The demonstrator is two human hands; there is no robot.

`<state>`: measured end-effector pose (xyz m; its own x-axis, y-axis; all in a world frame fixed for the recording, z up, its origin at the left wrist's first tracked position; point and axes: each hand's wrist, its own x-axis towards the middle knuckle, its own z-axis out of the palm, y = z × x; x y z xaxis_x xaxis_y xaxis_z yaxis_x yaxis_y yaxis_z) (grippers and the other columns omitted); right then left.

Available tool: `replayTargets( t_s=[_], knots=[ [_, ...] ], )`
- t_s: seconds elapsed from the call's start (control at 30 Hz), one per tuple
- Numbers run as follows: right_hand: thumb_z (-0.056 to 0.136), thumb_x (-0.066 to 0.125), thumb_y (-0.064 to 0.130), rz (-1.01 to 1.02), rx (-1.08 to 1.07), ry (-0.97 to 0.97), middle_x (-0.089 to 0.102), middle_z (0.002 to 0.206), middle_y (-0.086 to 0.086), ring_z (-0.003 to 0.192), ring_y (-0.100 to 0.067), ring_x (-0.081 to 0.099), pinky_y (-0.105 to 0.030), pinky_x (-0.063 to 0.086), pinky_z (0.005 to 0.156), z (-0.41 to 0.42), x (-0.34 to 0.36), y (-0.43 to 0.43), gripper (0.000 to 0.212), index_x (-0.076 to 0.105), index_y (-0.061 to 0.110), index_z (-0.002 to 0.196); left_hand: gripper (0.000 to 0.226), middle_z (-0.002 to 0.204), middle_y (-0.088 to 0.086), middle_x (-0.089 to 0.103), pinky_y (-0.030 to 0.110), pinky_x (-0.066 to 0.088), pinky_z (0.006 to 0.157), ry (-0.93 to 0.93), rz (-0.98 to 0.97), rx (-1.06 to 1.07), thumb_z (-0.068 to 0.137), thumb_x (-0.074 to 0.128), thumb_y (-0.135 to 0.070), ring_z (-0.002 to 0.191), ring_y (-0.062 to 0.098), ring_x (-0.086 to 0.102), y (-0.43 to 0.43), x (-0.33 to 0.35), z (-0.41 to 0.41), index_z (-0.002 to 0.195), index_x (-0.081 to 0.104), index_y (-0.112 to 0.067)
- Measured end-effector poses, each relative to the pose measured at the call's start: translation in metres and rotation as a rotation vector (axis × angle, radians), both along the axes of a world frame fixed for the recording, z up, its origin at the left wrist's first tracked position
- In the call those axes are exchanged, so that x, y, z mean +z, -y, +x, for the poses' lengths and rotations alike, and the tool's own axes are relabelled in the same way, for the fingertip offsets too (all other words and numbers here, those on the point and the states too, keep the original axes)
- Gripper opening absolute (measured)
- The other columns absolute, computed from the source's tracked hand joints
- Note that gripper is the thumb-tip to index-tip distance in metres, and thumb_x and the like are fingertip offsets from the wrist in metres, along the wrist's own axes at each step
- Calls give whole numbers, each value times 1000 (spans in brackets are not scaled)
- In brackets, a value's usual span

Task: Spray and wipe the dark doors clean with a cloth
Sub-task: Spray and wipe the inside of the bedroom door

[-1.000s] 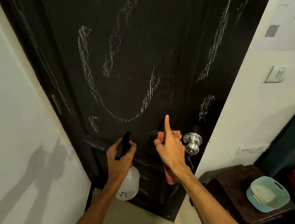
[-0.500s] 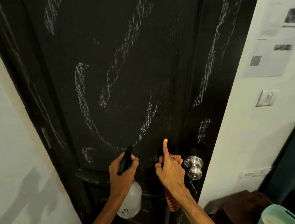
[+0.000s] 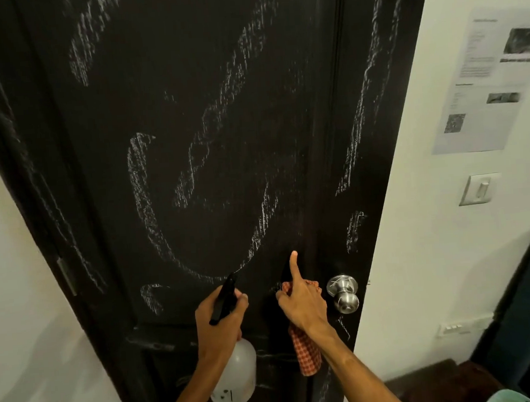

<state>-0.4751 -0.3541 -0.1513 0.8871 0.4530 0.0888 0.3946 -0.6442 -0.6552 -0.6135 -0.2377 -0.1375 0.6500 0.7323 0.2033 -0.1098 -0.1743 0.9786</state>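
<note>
While the left hand [image 3: 222, 324] curls round the black trigger head of a white plastic spray bottle [image 3: 236, 380], whose round body hangs at six o'clock below the fist, the right hand [image 3: 303, 305] bunches a red-checked cloth [image 3: 305, 353] in its curled fingers, forefinger straight toward twelve o'clock. Both are raised before the black wooden door [image 3: 221, 141], smeared with white chalky streaks. A round silver metal knob [image 3: 342, 293] sits just beside the right hand, at its three o'clock.
</note>
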Motion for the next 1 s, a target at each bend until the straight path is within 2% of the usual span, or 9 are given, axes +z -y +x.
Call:
replayTargets(
  t_s=[0.2, 0.3, 0.37, 0.43, 0.5, 0.6, 0.7, 0.87, 1.0],
  knots=[
    [92, 59, 39, 35, -35, -16, 60, 86, 5, 91, -21, 62, -52, 54, 90, 25, -6, -21, 101, -24, 55, 148, 11, 77, 24, 68, 24, 46, 42, 25, 25, 7, 96, 70, -3, 43, 15, 53, -36, 12, 11, 86, 69, -6],
    [90, 58, 39, 98, -48, -78, 65, 86, 4, 91, -21, 64, -49, 55, 88, 33, -2, -26, 96, -11, 51, 154, 13, 75, 25, 67, 25, 45, 41, 50, 59, -2, 96, 69, -1, 43, 18, 53, -53, 23, 15, 84, 69, -5],
    [90, 58, 42, 159, -72, -74, 66, 103, 3, 110, -25, 60, -48, 52, 96, 30, 9, -29, 89, 1, 47, 157, 15, 73, 26, 66, 28, 45, 40, 68, 82, -4, 96, 69, 0, 43, 21, 52, -64, 31, 15, 82, 68, -5],
    [93, 61, 37, 270, -97, -61, 58, 116, 1, 115, -24, 56, -42, 50, 93, 28, 22, -28, 73, 20, 39, 154, 17, 72, 27, 65, 30, 44, 39, 80, 102, 0, 96, 69, -1, 42, 22, 52, -72, 37, 18, 80, 68, -7],
    [94, 64, 30, 416, -97, -51, 56, 118, -3, 102, -17, 59, -32, 51, 80, 27, 33, -27, 54, 35, 35, 139, 21, 71, 26, 65, 31, 44, 39, 101, 112, -6, 96, 69, -2, 42, 22, 52, -77, 44, 18, 78, 68, -13],
    [87, 69, 33, 608, -55, -97, 57, 119, -10, 98, -24, 66, -41, 58, 82, 23, 54, -26, 47, 39, 44, 120, 24, 74, 27, 66, 30, 43, 40, 115, 95, -16, 97, 70, -5, 42, 23, 50, -85, 59, 18, 77, 69, -19],
    [86, 75, 27, 792, 19, -136, 59, 122, -9, 103, -27, 68, -50, 59, 89, 20, 79, -25, 50, 44, 45, 122, 14, 80, 32, 65, 29, 42, 41, 110, 79, -17, 96, 71, -8, 45, 25, 49, -90, 81, 18, 82, 70, -10],
    [94, 67, 13, 1130, 93, -128, 67, 117, -8, 98, -16, 73, -28, 59, 75, 11, 127, -23, 42, 51, 22, 132, 15, 79, 34, 63, 29, 43, 41, 155, 120, -48, 96, 71, -9, 46, 27, 49, -91, 131, 20, 82, 67, -4],
    [95, 64, 11, 1295, 71, -86, 67, 123, -8, 106, -18, 71, -26, 59, 78, 11, 155, -27, 50, 48, 21, 142, 17, 78, 28, 68, 28, 43, 40, 171, 154, -24, 95, 73, -13, 43, 21, 51, -89, 175, 28, 82, 68, -4]
  ],
)
